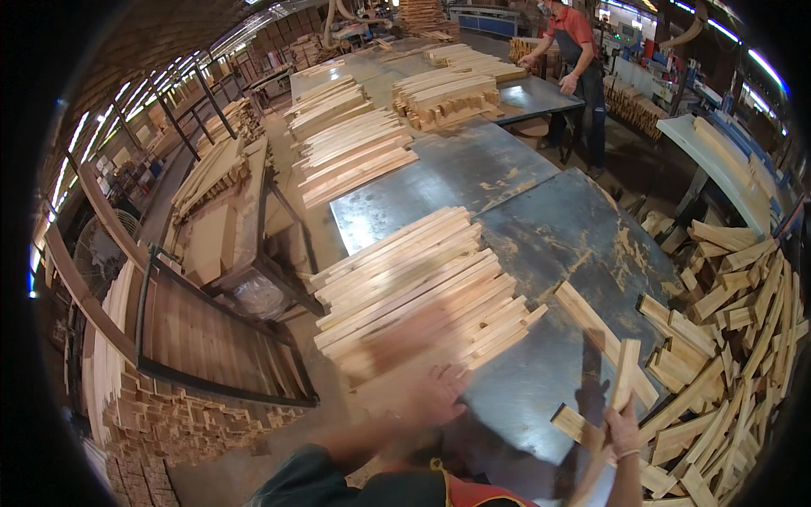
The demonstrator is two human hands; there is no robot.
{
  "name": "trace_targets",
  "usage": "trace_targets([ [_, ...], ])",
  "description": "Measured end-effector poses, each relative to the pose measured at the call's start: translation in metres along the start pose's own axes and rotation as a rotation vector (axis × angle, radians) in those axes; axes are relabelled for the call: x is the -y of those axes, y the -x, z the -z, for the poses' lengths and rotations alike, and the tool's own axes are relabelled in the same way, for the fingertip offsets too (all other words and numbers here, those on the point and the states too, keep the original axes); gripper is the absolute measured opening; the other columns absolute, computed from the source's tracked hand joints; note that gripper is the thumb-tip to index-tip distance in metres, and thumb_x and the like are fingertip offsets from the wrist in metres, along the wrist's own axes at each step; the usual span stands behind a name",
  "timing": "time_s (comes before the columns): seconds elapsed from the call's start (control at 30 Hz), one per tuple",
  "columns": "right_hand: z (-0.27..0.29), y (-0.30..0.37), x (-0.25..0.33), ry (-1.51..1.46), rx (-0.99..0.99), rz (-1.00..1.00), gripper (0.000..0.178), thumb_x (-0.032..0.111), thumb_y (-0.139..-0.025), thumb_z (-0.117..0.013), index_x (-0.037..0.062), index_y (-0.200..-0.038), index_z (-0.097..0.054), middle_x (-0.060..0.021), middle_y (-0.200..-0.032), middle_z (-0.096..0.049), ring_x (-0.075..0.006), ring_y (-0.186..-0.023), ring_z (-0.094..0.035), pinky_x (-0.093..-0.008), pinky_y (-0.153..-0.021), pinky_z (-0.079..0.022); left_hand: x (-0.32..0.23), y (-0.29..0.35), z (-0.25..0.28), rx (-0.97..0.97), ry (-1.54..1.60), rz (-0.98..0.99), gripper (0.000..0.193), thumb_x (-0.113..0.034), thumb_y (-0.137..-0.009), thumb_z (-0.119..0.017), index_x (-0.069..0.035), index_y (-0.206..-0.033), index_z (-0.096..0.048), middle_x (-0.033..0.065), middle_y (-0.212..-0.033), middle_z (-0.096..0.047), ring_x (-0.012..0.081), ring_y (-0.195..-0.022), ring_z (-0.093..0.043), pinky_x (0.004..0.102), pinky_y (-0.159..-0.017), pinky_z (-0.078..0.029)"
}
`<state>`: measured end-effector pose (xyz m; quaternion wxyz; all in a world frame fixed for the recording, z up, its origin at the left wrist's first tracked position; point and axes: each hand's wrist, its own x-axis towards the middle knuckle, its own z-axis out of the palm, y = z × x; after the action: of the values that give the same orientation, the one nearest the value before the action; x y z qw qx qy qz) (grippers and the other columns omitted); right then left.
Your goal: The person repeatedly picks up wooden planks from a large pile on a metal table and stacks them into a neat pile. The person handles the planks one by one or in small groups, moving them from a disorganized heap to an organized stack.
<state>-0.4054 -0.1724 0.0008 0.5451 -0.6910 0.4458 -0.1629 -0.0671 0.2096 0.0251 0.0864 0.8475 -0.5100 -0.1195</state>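
My right hand (pixel 623 429) is wrapped round a pale wooden strip (pixel 624 376), which stands tilted above the metal table (pixel 515 397). Slightly blurred, my left hand (pixel 435 395) has its fingers stretched out at the near edge of a row of wooden strips (pixel 414 291) lying side by side. Whether its fingertips touch the wood I cannot tell. Beyond my right hand a longer board (pixel 596 331) lies slantwise on the table, and a short wood piece (pixel 577 425) lies close to the hand.
At the right is a large jumbled heap of wood pieces (pixel 735 372). Further rows of strips (pixel 355 148) and a stack (pixel 448 95) lie farther along the tables. A dark-framed wooden rack (pixel 224 346) stands at the left. A co-worker (pixel 574 51) stands at the far right table.
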Motion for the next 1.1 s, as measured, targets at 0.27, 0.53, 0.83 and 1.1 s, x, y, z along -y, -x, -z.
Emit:
trace_targets([
  [0.27, -0.246, -0.027, 0.044, -0.806, 0.116, -0.394, 0.031, 0.044, -0.106, -0.061, 0.0134, -0.106, -0.065, -0.0036, -0.088, -0.064, -0.0222, -0.082, -0.064, -0.0418, -0.079, -0.059, -0.032, -0.035, 0.033, 0.012, 0.141, -0.123, 0.082, -0.047, -0.084, -0.076, -0.003, -0.15, -0.054, 0.0207, -0.152, -0.053, 0.0433, -0.148, -0.043, 0.0569, -0.124, -0.033],
  [0.53, -0.176, -0.077, 0.124, 0.427, 0.261, 0.077, 0.051, 0.041, -0.092, -0.066, 0.0025, -0.125, -0.069, -0.0263, -0.124, -0.072, -0.0455, -0.117, -0.067, -0.0498, -0.098, -0.053, 0.0, -0.034, -0.011, -0.145, -0.138, -0.173, 0.057, -0.017, -0.088, -0.062, -0.007, -0.144, -0.059, 0.0154, -0.143, -0.061, 0.0392, -0.14, -0.051, 0.0594, -0.117, -0.038],
  [0.83, -0.026, -0.149, 0.04, 1.036, -0.105, 0.035, 0.081, 0.038, -0.074, -0.084, 0.0065, -0.145, -0.061, -0.0202, -0.132, -0.068, -0.0401, -0.124, -0.063, -0.0513, -0.103, -0.051, 0.019, -0.037, -0.03, -0.295, -0.179, -0.205, 0.048, -0.021, -0.09, -0.055, -0.018, -0.138, -0.062, 0.006, -0.137, -0.059, 0.0299, -0.129, -0.055, 0.0526, -0.117, -0.039],
  [1.1, -0.102, -0.027, 0.013, -0.365, 0.096, -0.148, 0.054, 0.046, -0.104, -0.073, -0.0003, -0.131, -0.065, 0.0003, -0.102, -0.066, -0.0123, -0.09, -0.06, -0.029, -0.081, -0.053, 0.016, -0.03, -0.031, -0.324, -0.071, -0.203, 0.047, -0.019, -0.089, -0.062, -0.012, -0.136, -0.061, 0.0069, -0.133, -0.058, 0.0302, -0.127, -0.054, 0.0505, -0.112, -0.042],
])
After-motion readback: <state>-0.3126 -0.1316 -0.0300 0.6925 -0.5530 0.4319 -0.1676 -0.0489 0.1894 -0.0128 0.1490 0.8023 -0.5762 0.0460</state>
